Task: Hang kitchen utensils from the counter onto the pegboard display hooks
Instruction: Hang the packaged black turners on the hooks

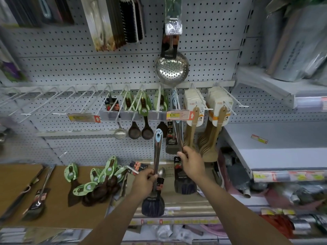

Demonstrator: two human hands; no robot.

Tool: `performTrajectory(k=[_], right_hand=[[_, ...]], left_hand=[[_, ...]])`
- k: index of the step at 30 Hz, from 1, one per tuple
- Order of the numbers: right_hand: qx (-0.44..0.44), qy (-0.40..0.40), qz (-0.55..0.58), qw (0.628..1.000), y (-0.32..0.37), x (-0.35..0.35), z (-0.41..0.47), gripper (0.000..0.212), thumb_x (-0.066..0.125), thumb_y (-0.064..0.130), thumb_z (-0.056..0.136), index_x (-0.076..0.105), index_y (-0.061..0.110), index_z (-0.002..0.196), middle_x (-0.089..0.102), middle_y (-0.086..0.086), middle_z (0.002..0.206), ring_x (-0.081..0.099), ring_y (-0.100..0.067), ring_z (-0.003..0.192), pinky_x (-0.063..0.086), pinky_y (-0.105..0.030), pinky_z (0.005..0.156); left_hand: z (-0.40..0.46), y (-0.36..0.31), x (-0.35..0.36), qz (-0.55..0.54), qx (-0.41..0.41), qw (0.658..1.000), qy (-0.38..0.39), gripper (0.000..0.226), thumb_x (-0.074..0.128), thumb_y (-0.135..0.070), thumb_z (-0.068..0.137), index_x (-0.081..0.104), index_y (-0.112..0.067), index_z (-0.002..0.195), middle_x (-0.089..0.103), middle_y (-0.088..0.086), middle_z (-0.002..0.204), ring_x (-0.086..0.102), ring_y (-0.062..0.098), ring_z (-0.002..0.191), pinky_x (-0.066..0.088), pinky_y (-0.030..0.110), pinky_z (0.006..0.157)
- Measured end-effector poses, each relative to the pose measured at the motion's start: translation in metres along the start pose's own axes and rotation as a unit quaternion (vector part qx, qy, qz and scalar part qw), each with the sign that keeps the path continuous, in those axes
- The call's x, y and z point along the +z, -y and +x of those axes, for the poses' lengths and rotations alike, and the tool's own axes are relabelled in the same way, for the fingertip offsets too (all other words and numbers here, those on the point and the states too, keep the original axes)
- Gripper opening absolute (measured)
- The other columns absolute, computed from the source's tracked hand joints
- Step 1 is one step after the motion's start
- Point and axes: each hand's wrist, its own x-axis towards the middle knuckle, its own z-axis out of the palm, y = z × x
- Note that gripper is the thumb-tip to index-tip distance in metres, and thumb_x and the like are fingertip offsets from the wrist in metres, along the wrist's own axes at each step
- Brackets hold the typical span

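- Grey pegboard [70, 68] fills the background, with a row of white hooks [53, 101] across its middle and a brown surface [58, 214] below it.
- Fingers [150, 175] of the left hand [143, 184] curl round the shiny handle of a slotted turner [155, 174], held upright above the surface's right edge; its pale blue loop end points up toward the hooks and its dark head hangs below the hand.
- Fingers [182, 155] of the right hand [192, 165] pinch the lower ends of steel utensils [177, 135] that hang from a hook just left of the wooden spatulas [192, 131].
- Another dark turner [184, 184] shows beneath the right hand; what carries it cannot be told.
- Near the surface's right edge lies a heap of brown spoons with green cards [100, 181].
- At the surface's left edge lie steel utensils with dark cards [39, 197].
- On the hooks hang a small steel ladle [120, 132], brown spoons [139, 131] and, higher up, a perforated skimmer [171, 68].
- A yellow price tag [178, 115] sits on the rail by the steel utensils.
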Motion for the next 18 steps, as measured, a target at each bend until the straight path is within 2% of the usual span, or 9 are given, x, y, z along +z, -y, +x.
performTrajectory(k=[2, 6, 10, 11, 13, 15, 16, 18], right_hand=[[0.006, 0.010, -0.007, 1.000, 0.000, -0.001, 0.003, 0.021, 0.057, 0.042, 0.100, 0.054, 0.028, 0.084, 0.063, 0.007, 0.073, 0.060, -0.010, 0.068, 0.049, -0.032, 0.058], [0.014, 0.002, -0.026, 1.000, 0.003, 0.002, 0.016, 0.021, 0.057, 0.044, 0.099, 0.054, 0.029, 0.084, 0.063, 0.007, 0.071, 0.060, -0.011, 0.067, 0.053, -0.034, 0.062], [0.034, -0.002, -0.062, 0.997, 0.006, 0.009, 0.042, 0.031, 0.054, 0.048, 0.099, 0.044, 0.033, 0.074, 0.061, 0.005, 0.066, 0.061, -0.014, 0.064, 0.055, -0.038, 0.065], [0.044, 0.007, -0.069, 0.997, 0.006, 0.012, 0.050, 0.031, 0.052, 0.050, 0.099, 0.043, 0.034, 0.074, 0.061, 0.006, 0.067, 0.061, -0.015, 0.066, 0.055, -0.039, 0.065], [0.060, 0.020, -0.071, 0.996, 0.009, 0.016, 0.066, 0.027, 0.049, 0.053, 0.099, 0.045, 0.036, 0.078, 0.062, 0.009, 0.073, 0.063, -0.016, 0.070, 0.055, -0.037, 0.065], [0.071, 0.033, -0.058, 0.995, 0.013, 0.019, 0.082, 0.017, 0.047, 0.054, 0.100, 0.052, 0.039, 0.093, 0.063, 0.011, 0.082, 0.063, -0.017, 0.077, 0.053, -0.036, 0.068], [0.079, 0.043, -0.051, 0.995, 0.015, 0.021, 0.091, 0.014, 0.047, 0.053, 0.100, 0.055, 0.041, 0.101, 0.064, 0.009, 0.086, 0.062, -0.018, 0.078, 0.052, -0.035, 0.070], [0.092, 0.059, -0.042, 0.993, 0.018, 0.023, 0.109, 0.015, 0.050, 0.050, 0.100, 0.058, 0.038, 0.097, 0.068, 0.007, 0.090, 0.064, -0.018, 0.080, 0.055, -0.038, 0.077]], left_hand=[[0.001, -0.002, 0.002, 0.000, 0.005, 1.000, 0.002, 0.028, 0.062, -0.011, 0.099, 0.056, -0.020, 0.073, 0.059, -0.003, 0.071, 0.059, 0.000, 0.057, 0.044, 0.012, 0.052], [0.002, -0.008, 0.003, -0.011, 0.012, 1.000, 0.006, 0.017, 0.059, -0.007, 0.100, 0.061, -0.008, 0.083, 0.062, 0.001, 0.076, 0.063, -0.004, 0.057, 0.049, 0.012, 0.053], [0.009, -0.003, 0.001, -0.019, 0.002, 1.000, 0.003, 0.025, 0.063, -0.013, 0.099, 0.058, -0.016, 0.075, 0.060, -0.003, 0.072, 0.062, 0.006, 0.064, 0.054, 0.025, 0.062], [0.010, -0.002, 0.000, -0.023, -0.001, 1.000, 0.002, 0.024, 0.062, -0.011, 0.099, 0.057, -0.014, 0.076, 0.059, -0.003, 0.072, 0.062, 0.006, 0.063, 0.054, 0.023, 0.060], [0.012, -0.001, -0.002, -0.043, 0.000, 0.999, 0.011, 0.021, 0.060, -0.007, 0.100, 0.057, -0.008, 0.079, 0.059, 0.000, 0.072, 0.064, 0.003, 0.059, 0.052, 0.018, 0.053], [0.015, 0.002, -0.004, -0.037, 0.010, 0.999, 0.006, 0.019, 0.059, -0.005, 0.100, 0.057, -0.004, 0.081, 0.059, 0.002, 0.072, 0.064, 0.001, 0.057, 0.050, 0.015, 0.052], [0.017, 0.003, -0.005, -0.035, 0.015, 0.999, 0.008, 0.019, 0.059, -0.006, 0.100, 0.058, -0.006, 0.081, 0.059, 0.002, 0.072, 0.064, 0.001, 0.057, 0.050, 0.015, 0.052], [0.025, 0.011, -0.005, -0.011, 0.023, 1.000, 0.007, 0.024, 0.061, -0.011, 0.099, 0.058, -0.014, 0.076, 0.058, 0.001, 0.070, 0.061, 0.002, 0.060, 0.048, 0.016, 0.055]])
